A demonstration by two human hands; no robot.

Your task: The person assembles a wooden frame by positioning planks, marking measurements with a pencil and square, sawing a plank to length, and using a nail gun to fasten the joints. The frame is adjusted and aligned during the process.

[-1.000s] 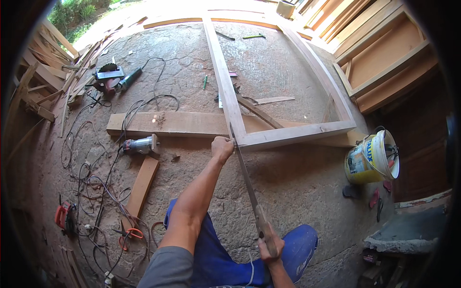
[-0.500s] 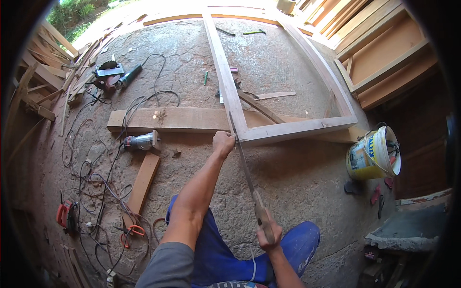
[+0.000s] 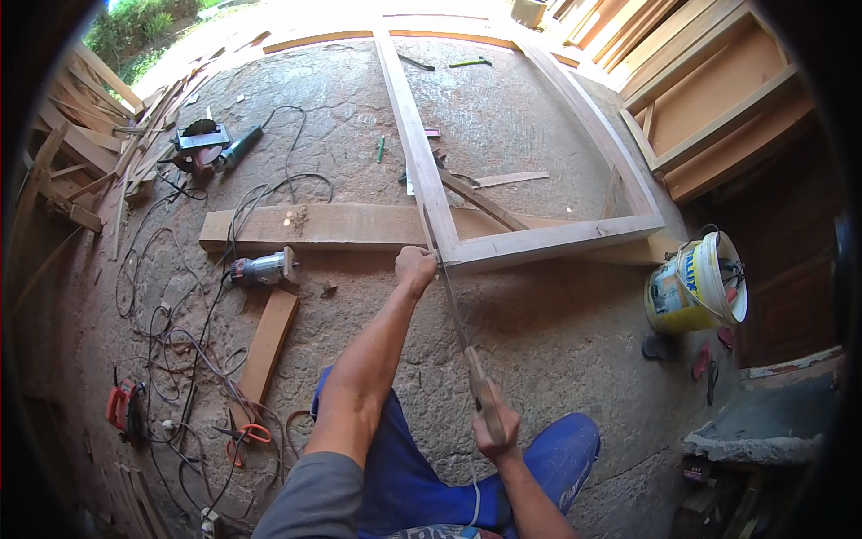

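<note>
i see my right hand [image 3: 495, 425] wrapped tight around the wooden handle of a hand saw [image 3: 456, 316], low in the view just above my blue-trousered knee. the saw's thin blade runs up and away from that grip to the near left corner of the wooden frame [image 3: 544, 241], which lies flat on the stone floor [image 3: 539, 323]. my left hand [image 3: 416, 269] is closed into a fist right at that corner, against the blade and the frame's near rail; i cannot tell whether the fingers pinch the blade or just press beside it. the frame's near rail rests on a long plank [image 3: 332, 225] that lies crosswise on the floor. just off the plank's near edge, to the left, sits a small router [image 3: 262, 269] with its cord trailing into a tangle of cables [image 3: 180, 323]. a short board [image 3: 266, 346] lies near it, angled toward me. farther left, by the floor's far edge, is a circular saw [image 3: 202, 148]. to the right, a yellow bucket [image 3: 693, 286] stands well apart from the frame.
</note>
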